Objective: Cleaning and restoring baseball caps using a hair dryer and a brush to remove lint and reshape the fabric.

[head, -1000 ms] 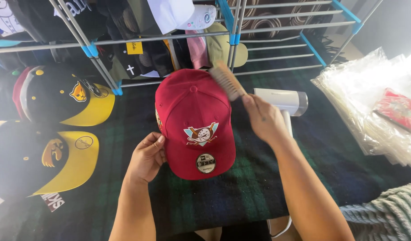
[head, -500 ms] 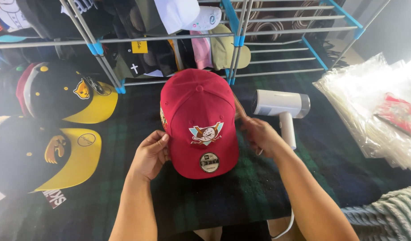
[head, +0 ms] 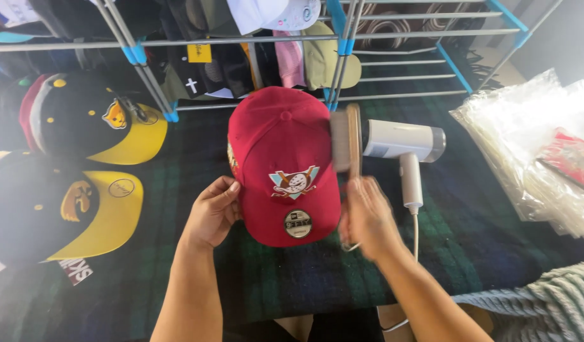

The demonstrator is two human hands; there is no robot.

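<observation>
Far to my left two black caps with yellow brims lie on the dark plaid blanket. My left hand has its fingers curled around the left edge of the red cap, steadying it in front of me just below the metal rack. A second ago the wooden brush was up at the crown's back corner, then dropped behind the cap; now it lies flat against the right side panel, so I judge the brushing has moved on to that side. My right hand is blurred, fingers closed on the brush handle. Just beyond it rests the white handheld steamer, with clear plastic bags piled further right.
</observation>
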